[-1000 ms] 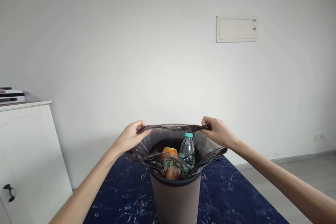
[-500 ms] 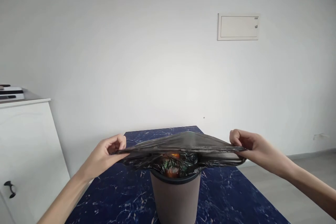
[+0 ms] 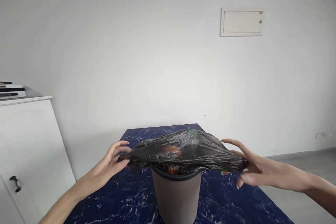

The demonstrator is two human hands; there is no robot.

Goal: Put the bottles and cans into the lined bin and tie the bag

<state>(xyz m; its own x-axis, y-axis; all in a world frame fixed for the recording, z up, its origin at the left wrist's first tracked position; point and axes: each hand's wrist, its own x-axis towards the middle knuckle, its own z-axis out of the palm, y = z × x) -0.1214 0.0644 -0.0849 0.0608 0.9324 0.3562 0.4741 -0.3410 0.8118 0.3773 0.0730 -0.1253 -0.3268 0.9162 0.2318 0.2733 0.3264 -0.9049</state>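
Observation:
A black plastic trash bag lines a taupe bin with a dark rim, its upper part spread wide across the mouth. Orange and greenish contents show dimly through the thin film. At the bag's left end is my left hand, the edge lying between its thumb and loosely bent fingers. My right hand touches the opposite end, fingers stretched and apart, with the thumb below and away from the film. Part of those right fingers is hidden behind the plastic.
The bin stands on a dark blue marbled table. To the left is a white cabinet with a black handle, and a white and black device on top. A panel is set in the white wall behind.
The bag's near edge has dropped, covering more of the bin's mouth and contents. Both hands have loosened from tight pinches, and the right fingers have spread.

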